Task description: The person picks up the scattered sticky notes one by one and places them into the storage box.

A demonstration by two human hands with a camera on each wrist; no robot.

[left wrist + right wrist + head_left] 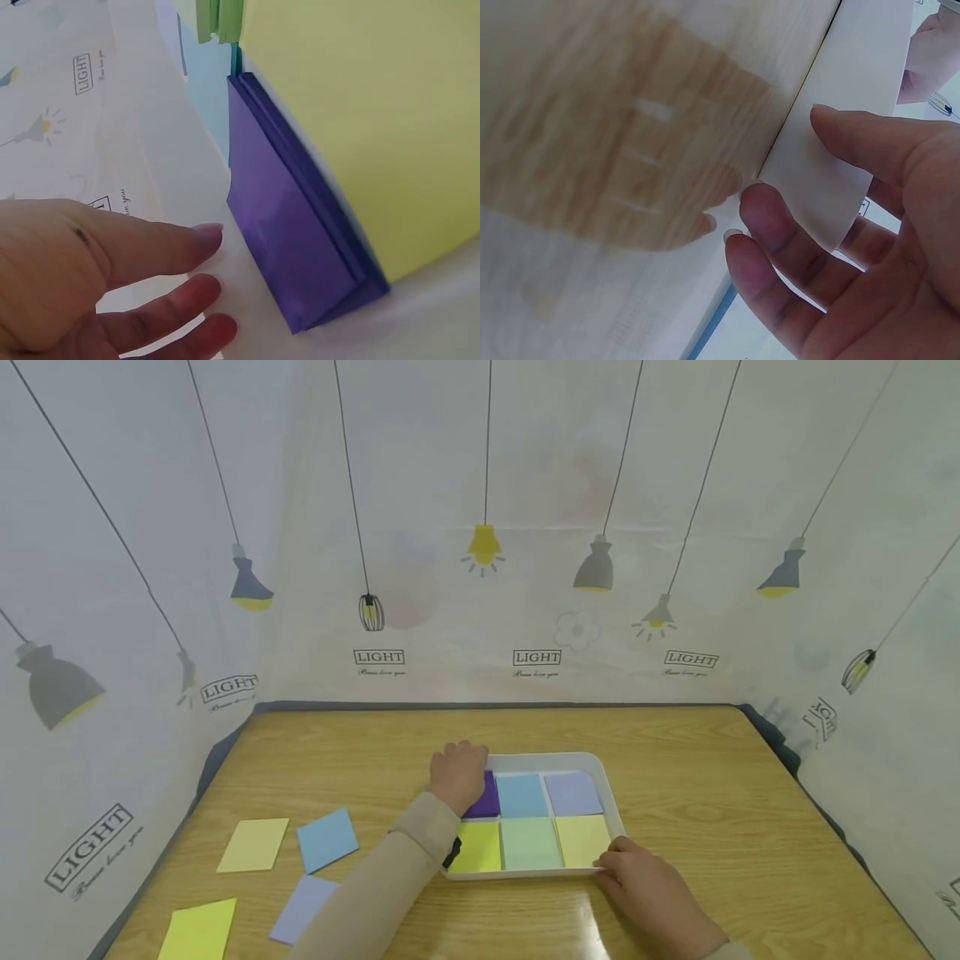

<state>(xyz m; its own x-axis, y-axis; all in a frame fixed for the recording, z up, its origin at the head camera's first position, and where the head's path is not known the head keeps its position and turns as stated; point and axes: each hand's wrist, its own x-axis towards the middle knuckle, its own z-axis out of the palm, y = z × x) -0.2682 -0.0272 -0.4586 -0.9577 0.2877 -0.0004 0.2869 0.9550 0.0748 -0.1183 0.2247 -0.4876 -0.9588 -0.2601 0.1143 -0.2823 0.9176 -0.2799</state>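
Seemingly to steady the white tray (543,762) and its colored paper squares (522,796), the left hand (459,777) and right hand (651,888) rest, unclenched, against its opposite corners.

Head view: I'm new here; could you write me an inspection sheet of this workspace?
Surface: wood-grain table, some glare.
Job's things: white tray; far row: purple square, blue square, lilac square; near row: bright yellow square, green square, pale yellow square.
Clutter: left of tray, loose pale yellow square, loose blue square, loose lilac square partly behind a sleeve, loose bright yellow square.
Hands: left hand at tray's far left corner; right hand at near right corner.
Cables: nothing seen; lamp cords look printed.
Surroundings: pale sheet with printed lamps and LIGHT signs.
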